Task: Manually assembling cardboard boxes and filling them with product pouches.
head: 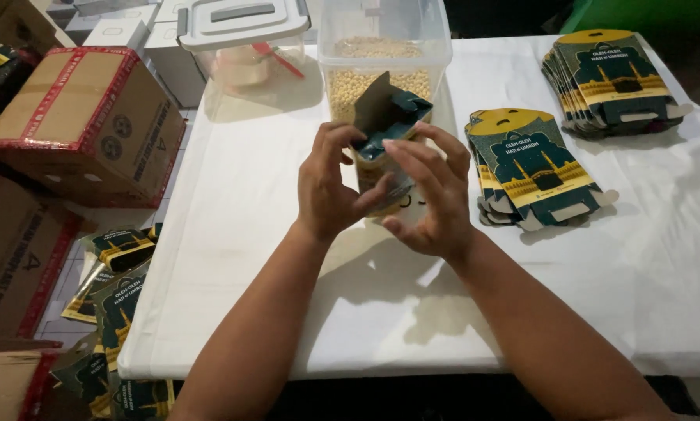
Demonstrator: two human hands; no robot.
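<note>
The small printed carton (386,129) is being gripped upright by both the left hand (330,183) and right hand (432,195), flap open toward twelve o'clock, facing the clear tub of beans (381,54).

- Small box (387,117): printed card, slight sheen.
- Tub (385,47) behind it: clear smooth plastic.
- Tablecloth (241,195) beneath: matt white cloth.
- Carton (85,117) left of it: matt brown cardboard.

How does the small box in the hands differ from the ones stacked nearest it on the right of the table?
The box in the hands is folded up into shape, its top flap open; the near stack lies flat and unfolded. The held box is a single piece, lifted off the white table by the left hand and right hand; the stack holds several, resting on the cloth. Both share dark green and yellow print.
</note>
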